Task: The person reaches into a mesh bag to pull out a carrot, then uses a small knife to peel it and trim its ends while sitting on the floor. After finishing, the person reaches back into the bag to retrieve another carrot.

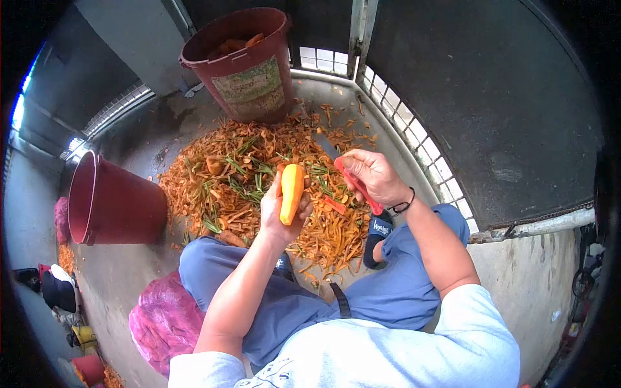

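My left hand point(282, 205) is closed around a peeled orange carrot point(292, 193), whose broad end points away from me. To its right, my right hand point(375, 177) grips a knife by its red handle point(366, 194). The knife's grey blade point(327, 146) points forward and left over the peelings, apart from the carrot. Beneath both hands spreads a wide heap of carrot peelings point(242, 152), mixed with green stalks and some carrot pieces.
A tall dark red bin point(252, 77) with carrots inside stands behind the heap. Another dark red bin point(126, 204) lies tipped on its side at the left. A pink mesh sack point(167, 320) sits beside my left leg. Dark panels and a white grid point(414, 132) edge the right.
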### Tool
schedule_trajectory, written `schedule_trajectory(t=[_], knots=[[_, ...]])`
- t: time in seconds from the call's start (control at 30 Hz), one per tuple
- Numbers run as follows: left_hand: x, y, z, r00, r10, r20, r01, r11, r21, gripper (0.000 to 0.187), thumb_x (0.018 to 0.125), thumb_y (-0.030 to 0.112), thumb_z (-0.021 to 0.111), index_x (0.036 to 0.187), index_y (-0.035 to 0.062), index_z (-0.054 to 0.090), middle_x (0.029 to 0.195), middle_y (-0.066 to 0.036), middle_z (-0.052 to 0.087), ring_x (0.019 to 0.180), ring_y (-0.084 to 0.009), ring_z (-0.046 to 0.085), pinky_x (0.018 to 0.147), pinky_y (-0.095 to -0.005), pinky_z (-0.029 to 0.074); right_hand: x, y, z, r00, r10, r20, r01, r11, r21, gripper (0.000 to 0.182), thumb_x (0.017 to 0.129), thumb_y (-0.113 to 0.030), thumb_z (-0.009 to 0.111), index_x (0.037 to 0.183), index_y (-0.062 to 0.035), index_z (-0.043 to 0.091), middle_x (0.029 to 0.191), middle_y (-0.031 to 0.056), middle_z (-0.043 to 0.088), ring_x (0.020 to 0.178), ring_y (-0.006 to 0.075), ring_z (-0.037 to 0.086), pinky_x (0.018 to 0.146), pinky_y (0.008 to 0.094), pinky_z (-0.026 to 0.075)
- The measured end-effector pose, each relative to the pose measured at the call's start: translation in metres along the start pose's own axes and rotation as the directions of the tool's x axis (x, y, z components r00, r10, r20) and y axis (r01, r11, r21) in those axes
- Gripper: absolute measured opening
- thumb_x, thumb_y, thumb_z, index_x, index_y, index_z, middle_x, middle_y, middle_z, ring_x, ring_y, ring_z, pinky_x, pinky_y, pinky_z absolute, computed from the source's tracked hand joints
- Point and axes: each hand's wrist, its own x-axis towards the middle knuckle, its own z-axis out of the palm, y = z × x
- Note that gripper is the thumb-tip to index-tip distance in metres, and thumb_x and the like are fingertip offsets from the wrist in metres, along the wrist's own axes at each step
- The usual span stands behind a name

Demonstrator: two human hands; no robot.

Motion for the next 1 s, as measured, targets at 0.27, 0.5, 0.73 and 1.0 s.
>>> schedule_trajectory(t=[0.27,0.5,0.73,1.0], knots=[[0.008,-0.012,-0.002,0.991,-0.01,-0.137,0.008,1.0,-0.017,0.046,0.107,0.052,0.041,0.116,0.0118,0.061,0.096,-0.007,0.067,0.076,-0.0191,0.063,0.064,-0.0358,0.05,0.004,0.028,0.037,0.99,-0.091,0.106,0.113,0.969,-0.219,0.03,0.106,-0.034,0.056,0.102,-0.0053,0.063,0.069,0.0032,0.061,0.061,0.0127,0.061,0.059,0.0277,0.051],[0.009,-0.017,-0.002,0.987,-0.074,-0.145,0.077,0.997,0.015,0.045,0.107,0.045,0.035,0.115,0.0084,0.059,0.096,-0.011,0.068,0.078,-0.0248,0.069,0.065,-0.0361,0.06,0.001,0.014,0.045,0.945,-0.285,0.16,0.289,0.497,-0.818,0.084,0.07,-0.083,0.07,0.094,-0.003,0.061,0.078,0.0172,0.071,0.073,0.037,0.072,0.066,0.0459,0.057],[0.003,-0.017,0.01,0.972,-0.062,-0.225,0.054,0.998,-0.043,0.044,0.107,0.045,0.037,0.115,0.0087,0.06,0.095,-0.01,0.067,0.082,-0.0258,0.07,0.068,-0.04,0.061,-0.005,0.006,0.049,0.941,-0.296,0.166,0.28,0.398,-0.874,0.081,0.074,-0.084,0.065,0.091,-0.0044,0.062,0.077,0.0164,0.071,0.072,0.0359,0.073,0.066,0.0473,0.059],[0.005,-0.015,0.003,0.984,-0.09,-0.154,0.075,0.992,-0.103,0.044,0.107,0.046,0.037,0.115,0.0089,0.06,0.101,-0.01,0.067,0.088,-0.0274,0.069,0.074,-0.0442,0.061,-0.006,0.004,0.049,0.947,-0.26,0.188,0.294,0.468,-0.833,0.079,0.076,-0.082,0.064,0.084,-0.0036,0.065,0.072,0.0171,0.071,0.069,0.0354,0.072,0.065,0.0467,0.058]])
